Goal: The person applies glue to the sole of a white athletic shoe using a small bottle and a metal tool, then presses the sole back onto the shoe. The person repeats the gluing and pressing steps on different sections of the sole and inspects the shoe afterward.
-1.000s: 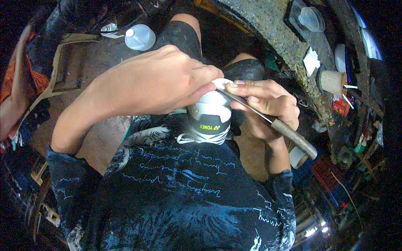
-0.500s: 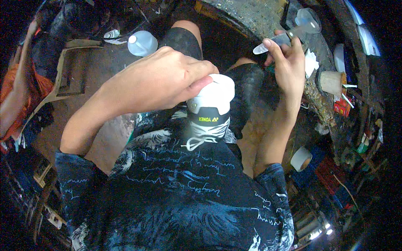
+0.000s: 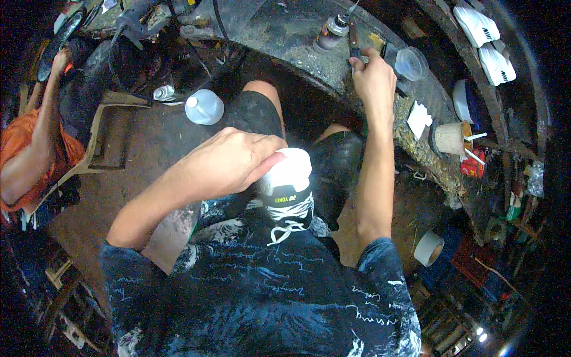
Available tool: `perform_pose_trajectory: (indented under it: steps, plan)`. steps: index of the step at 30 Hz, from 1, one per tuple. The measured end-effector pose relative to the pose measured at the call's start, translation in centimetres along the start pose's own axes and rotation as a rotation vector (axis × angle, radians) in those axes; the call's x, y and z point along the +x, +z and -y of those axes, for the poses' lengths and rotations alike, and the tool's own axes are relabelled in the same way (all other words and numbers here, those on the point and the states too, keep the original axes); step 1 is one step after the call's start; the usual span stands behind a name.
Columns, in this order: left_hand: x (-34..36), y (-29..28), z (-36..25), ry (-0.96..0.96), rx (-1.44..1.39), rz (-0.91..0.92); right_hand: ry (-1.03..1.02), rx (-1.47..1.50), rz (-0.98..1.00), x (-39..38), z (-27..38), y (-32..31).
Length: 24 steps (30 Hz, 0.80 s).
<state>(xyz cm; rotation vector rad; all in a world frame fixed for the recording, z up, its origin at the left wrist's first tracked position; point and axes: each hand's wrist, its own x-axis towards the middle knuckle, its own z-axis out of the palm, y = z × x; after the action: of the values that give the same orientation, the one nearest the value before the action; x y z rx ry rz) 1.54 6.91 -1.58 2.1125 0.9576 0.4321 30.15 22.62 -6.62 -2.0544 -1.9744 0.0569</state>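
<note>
My left hand [image 3: 235, 160] grips the top of a white shoe [image 3: 288, 190] with black trim and white laces, held upright at my lap. My right arm reaches to the cluttered bench, where my right hand [image 3: 372, 74] has its fingers curled beside a dark bottle with a thin nozzle [image 3: 329, 34]; what is in them is mostly hidden. A clear round plastic container [image 3: 411, 64] is just right of that hand, and a crumpled white paper [image 3: 419, 119] lies below it.
Another person in orange [image 3: 41, 149] works at the left. A plastic jug [image 3: 204, 107] stands beyond my left hand. The bench [image 3: 279, 41] curves ahead and right, carrying a pot with white sticks [image 3: 449, 140]. White shoes [image 3: 482, 33] rest upper right; a white roll [image 3: 428, 247] is lower right.
My right hand has left the shoe, carrying the knife up and away to the bench. My left hand still grips the shoe, which appears lower in the view as more bench comes into sight.
</note>
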Motion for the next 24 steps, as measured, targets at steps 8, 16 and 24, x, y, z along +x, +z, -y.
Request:
perform_pose_trajectory:
  steps: [8,16,24]
  plan:
    - [0.1,0.2,0.1,-0.029,0.01,-0.014,-0.209,0.822,-0.187,-0.1,3.8,2.1]
    - [-0.1,0.0,0.3,-0.026,0.058,-0.045,-0.212,1.08,-0.15,-0.3,2.5,3.0]
    - [0.4,0.6,0.7,-0.024,0.028,-0.078,-0.518,0.431,0.147,-12.3,-2.3,-9.5]
